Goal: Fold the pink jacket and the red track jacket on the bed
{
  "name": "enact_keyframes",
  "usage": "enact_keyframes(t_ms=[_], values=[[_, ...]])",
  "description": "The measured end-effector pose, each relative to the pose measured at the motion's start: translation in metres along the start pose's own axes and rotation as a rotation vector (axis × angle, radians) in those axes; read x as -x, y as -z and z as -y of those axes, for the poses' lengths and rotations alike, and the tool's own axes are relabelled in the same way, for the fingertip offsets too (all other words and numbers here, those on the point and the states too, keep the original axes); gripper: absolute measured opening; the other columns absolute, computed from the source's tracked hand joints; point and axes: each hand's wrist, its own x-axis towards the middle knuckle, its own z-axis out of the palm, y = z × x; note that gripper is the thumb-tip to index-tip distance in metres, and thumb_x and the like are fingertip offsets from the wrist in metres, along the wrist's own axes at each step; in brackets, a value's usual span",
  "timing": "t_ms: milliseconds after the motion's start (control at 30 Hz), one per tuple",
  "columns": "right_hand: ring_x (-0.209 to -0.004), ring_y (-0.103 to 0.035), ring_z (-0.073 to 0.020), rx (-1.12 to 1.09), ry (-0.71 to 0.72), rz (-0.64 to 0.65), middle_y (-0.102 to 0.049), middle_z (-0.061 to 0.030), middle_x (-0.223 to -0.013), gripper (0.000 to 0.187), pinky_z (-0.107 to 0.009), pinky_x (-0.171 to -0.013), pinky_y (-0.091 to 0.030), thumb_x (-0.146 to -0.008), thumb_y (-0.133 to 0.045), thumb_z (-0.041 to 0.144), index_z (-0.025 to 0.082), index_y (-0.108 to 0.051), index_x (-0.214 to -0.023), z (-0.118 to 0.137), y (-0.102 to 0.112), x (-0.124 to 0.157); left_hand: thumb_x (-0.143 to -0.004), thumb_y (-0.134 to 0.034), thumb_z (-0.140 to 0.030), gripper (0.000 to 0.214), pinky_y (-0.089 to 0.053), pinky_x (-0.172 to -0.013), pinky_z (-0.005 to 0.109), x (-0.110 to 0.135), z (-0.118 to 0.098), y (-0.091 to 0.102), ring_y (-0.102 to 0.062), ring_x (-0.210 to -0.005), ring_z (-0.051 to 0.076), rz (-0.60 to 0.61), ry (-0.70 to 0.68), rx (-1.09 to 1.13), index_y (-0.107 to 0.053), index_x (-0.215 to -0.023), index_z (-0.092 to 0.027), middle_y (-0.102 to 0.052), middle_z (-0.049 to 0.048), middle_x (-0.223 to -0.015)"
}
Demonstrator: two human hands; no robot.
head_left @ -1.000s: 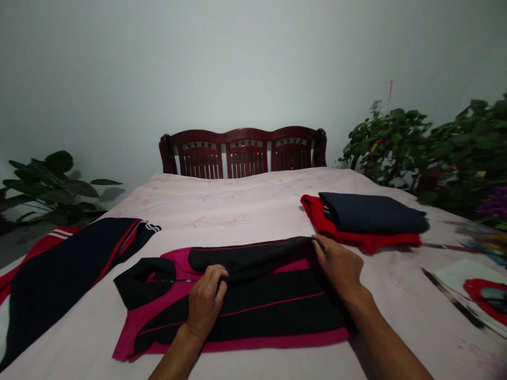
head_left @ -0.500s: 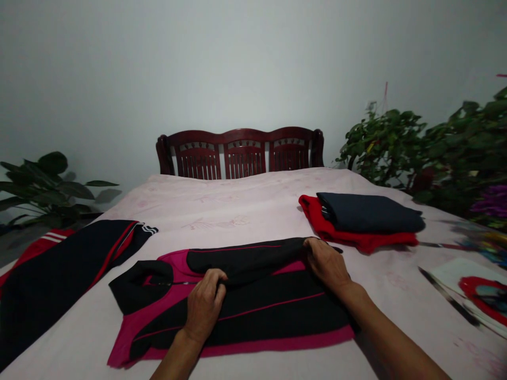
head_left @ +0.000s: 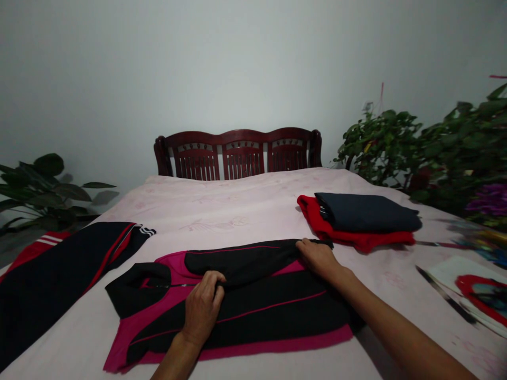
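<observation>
Clenching the folded black sleeve point(head_left: 241, 264) of a soft black-and-magenta fleece zip jacket point(head_left: 253, 322) with the left hand point(head_left: 202, 309), pinching its far end with the right hand point(head_left: 319, 259). Lying flat across a pale pink bedsheet point(head_left: 237, 206).

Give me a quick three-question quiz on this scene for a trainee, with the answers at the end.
1. True or false: the folded navy garment lies on top of the folded red garment.

2. What does the right hand grip?
A) the black sleeve of the black and magenta jacket
B) the wooden headboard
C) the folded red garment

3. Which hand is nearer the jacket's black collar, the right hand or the left hand?

Key: 1 true; 2 A; 3 the left hand.
</observation>
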Motion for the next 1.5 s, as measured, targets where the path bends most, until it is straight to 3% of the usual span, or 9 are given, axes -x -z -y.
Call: enact_keyframes(t_ms=[167, 267, 433, 600, 900, 1100, 1267, 1367, 1500], values=[[-0.077, -0.055, -0.0324, 0.019, 0.011, -0.021, -0.046, -0.0031, -0.094, 0.034, -0.024, -0.061, -0.044, -0.092, -0.080, -0.008, 0.013, -0.057, -0.106, -0.008, 0.019, -0.002, -0.092, -0.042, -0.012, 0.015, -0.044, -0.078, 0.028, 0.002, 0.001, 0.000, -0.060, -0.089, 0.015, -0.011, 0.008, 0.014, -0.052, -0.098, -0.021, -0.059, 0.0009, -0.096], [-0.080, -0.054, -0.0332, 0.018, -0.032, -0.145, -0.044, -0.0047, -0.101, 0.030, -0.025, -0.062, -0.043, -0.098, -0.075, -0.004, 0.013, -0.057, -0.115, -0.019, 0.027, 0.010, -0.092, -0.042, -0.012, 0.015, -0.043, -0.079, 0.029, 0.002, 0.001, 0.000, -0.060, -0.090, 0.015, -0.013, 0.010, 0.020, -0.051, -0.100, -0.021, -0.059, 0.0009, -0.098], [-0.068, -0.055, -0.0305, -0.015, 0.086, -0.034, -0.043, -0.0006, -0.092, 0.026, -0.022, -0.052, -0.039, -0.084, -0.071, -0.004, 0.016, -0.057, -0.092, -0.030, 0.022, 0.036, -0.089, -0.044, -0.011, 0.014, -0.042, -0.076, 0.029, 0.001, -0.002, 0.001, -0.059, -0.087, 0.014, 0.047, 0.017, 0.021, -0.051, -0.096, -0.021, -0.057, 0.0003, -0.095], [-0.082, -0.052, -0.0321, -0.039, -0.012, -0.187, -0.042, -0.0028, -0.103, 0.026, -0.023, -0.057, -0.042, -0.082, -0.069, -0.003, 0.016, -0.056, -0.094, -0.025, 0.024, 0.050, -0.086, -0.046, -0.009, 0.013, -0.040, -0.077, 0.030, 0.002, -0.004, 0.004, -0.056, -0.086, 0.016, 0.052, 0.003, -0.003, -0.051, -0.091, -0.020, -0.056, 0.0007, -0.091], [-0.085, -0.051, -0.0342, -0.026, 0.023, 0.016, -0.049, -0.0008, -0.090, 0.028, -0.030, -0.072, -0.041, -0.070, -0.068, -0.009, 0.017, -0.062, -0.076, -0.033, 0.031, 0.045, -0.078, -0.045, -0.005, 0.017, -0.037, -0.074, 0.033, 0.002, -0.014, 0.009, -0.052, -0.081, 0.018, 0.154, 0.063, -0.130, -0.053, -0.083, -0.020, -0.055, 0.0017, -0.083], [-0.095, -0.049, -0.0350, -0.121, -0.145, -0.338, -0.051, -0.0048, -0.100, 0.019, -0.035, -0.086, -0.043, -0.085, -0.063, 0.000, 0.014, -0.064, -0.099, -0.030, 0.036, 0.025, -0.081, -0.048, -0.011, 0.014, -0.036, -0.075, 0.035, -0.010, -0.026, 0.023, -0.052, -0.081, 0.020, 0.180, 0.108, -0.203, -0.058, -0.081, -0.021, -0.058, 0.0025, -0.083], [-0.111, -0.036, -0.0368, -0.141, -0.202, -0.439, -0.038, -0.0106, -0.127, 0.033, -0.043, -0.098, -0.037, -0.093, -0.057, 0.010, 0.010, -0.055, -0.125, -0.018, 0.019, 0.021, -0.093, -0.046, -0.030, 0.020, -0.040, -0.084, 0.038, -0.041, -0.034, 0.019, -0.056, -0.096, 0.023, 0.080, 0.074, -0.219, -0.065, -0.096, -0.021, -0.065, 0.0060, -0.099], [-0.117, -0.026, -0.0374, -0.088, -0.183, -0.261, -0.033, -0.0131, -0.131, 0.039, -0.049, -0.101, -0.031, -0.095, -0.060, 0.016, 0.009, -0.051, -0.132, -0.013, -0.010, 0.027, -0.091, -0.051, -0.036, 0.036, -0.034, -0.102, 0.048, -0.044, -0.022, -0.001, -0.048, -0.124, 0.030, 0.150, 0.025, -0.284, -0.062, -0.122, -0.021, -0.058, 0.0129, -0.128], [-0.117, -0.027, -0.0380, -0.309, -0.234, -0.085, -0.040, -0.0154, -0.125, 0.034, -0.051, -0.102, -0.027, -0.099, -0.062, 0.026, 0.008, -0.057, -0.127, -0.021, -0.047, 0.036, -0.093, -0.045, -0.045, 0.051, -0.025, -0.107, 0.060, -0.029, 0.005, -0.024, -0.035, -0.137, 0.039, 0.374, 0.173, -0.399, -0.050, -0.140, -0.027, -0.042, 0.0171, -0.147]])
